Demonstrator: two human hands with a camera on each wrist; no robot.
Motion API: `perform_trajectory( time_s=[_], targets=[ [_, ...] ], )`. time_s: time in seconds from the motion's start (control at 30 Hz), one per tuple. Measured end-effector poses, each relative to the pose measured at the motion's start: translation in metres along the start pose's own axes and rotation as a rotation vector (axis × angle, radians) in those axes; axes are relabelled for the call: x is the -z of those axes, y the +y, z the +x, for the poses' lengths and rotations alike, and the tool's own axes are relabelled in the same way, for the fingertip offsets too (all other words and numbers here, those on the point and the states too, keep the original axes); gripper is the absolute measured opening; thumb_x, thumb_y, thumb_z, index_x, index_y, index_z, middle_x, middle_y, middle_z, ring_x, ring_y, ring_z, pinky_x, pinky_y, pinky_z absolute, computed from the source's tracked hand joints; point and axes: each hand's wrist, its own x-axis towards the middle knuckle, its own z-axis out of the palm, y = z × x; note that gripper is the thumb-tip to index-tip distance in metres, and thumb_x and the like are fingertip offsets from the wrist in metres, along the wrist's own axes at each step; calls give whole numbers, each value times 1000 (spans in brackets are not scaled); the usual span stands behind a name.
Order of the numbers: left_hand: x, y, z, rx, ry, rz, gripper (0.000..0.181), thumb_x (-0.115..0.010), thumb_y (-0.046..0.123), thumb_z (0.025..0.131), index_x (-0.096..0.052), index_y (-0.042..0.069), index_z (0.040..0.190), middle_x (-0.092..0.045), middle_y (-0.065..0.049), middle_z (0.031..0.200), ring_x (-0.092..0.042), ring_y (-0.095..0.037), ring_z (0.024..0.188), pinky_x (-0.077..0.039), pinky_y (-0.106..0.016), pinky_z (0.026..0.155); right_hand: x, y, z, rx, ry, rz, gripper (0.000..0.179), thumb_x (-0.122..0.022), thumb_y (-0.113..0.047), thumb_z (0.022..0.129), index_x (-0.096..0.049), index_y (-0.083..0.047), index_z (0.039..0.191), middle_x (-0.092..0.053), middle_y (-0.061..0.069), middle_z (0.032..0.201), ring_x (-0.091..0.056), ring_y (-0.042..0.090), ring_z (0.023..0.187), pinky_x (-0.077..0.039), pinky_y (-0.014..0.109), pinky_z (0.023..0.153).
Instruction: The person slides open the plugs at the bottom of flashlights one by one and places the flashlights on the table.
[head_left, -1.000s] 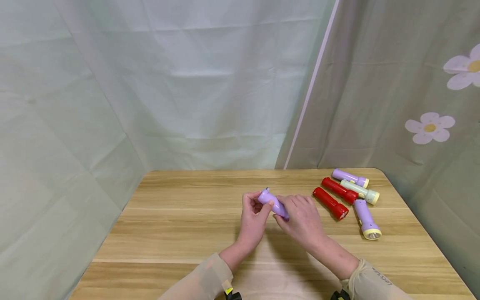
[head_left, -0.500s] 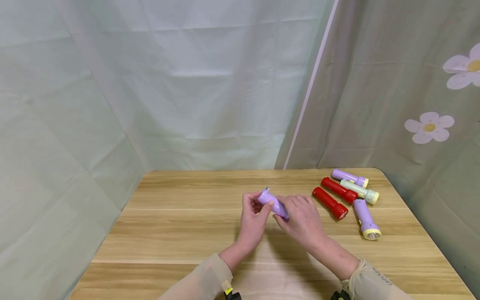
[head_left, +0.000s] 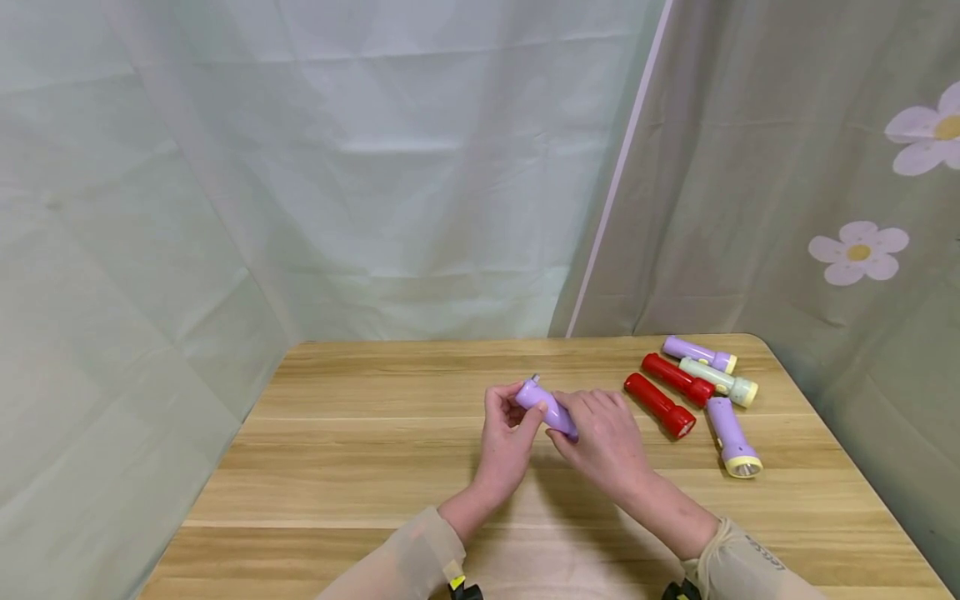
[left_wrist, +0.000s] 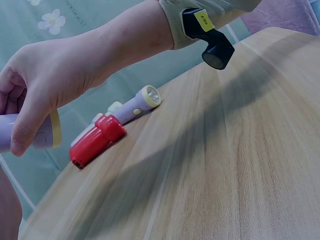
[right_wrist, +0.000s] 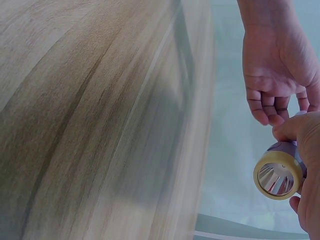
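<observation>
Between both hands, above the table, is a light purple flashlight [head_left: 553, 412] with a small grey nub at its tail end. My left hand [head_left: 504, 446] pinches the tail end, its thumb lying on the body. The head end is gripped by my right hand [head_left: 606, 437], which covers most of it in the head view. Seen from the right wrist, the flashlight's yellow-rimmed lens [right_wrist: 278, 180] faces the camera beside the right hand [right_wrist: 309, 142]. In the left wrist view, the right hand [left_wrist: 55, 70] wraps the barrel just behind the yellow rim [left_wrist: 56, 129].
On the wooden table [head_left: 337, 467], several flashlights lie at the right: a red one [head_left: 660, 406] nearest the right hand, another red one [head_left: 678, 381], a pale green one [head_left: 718, 382], and purple ones at the back [head_left: 700, 354] and front [head_left: 731, 437]. Curtains [head_left: 420, 208] surround the table.
</observation>
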Motion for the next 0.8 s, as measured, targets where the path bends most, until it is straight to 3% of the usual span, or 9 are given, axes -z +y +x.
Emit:
perform_trajectory(
  time_s=[0.8],
  targets=[
    [1,0,0,7,-6,4,38,-71,11,97,-49,8,128,-60,-10,112,-57,-22,96,-48,-27,83,0,-1,0,-25,-36,6,51,-92,-23,75,-70,-5,118,-74,8,102,-68,26,92,-48,45,87]
  ],
)
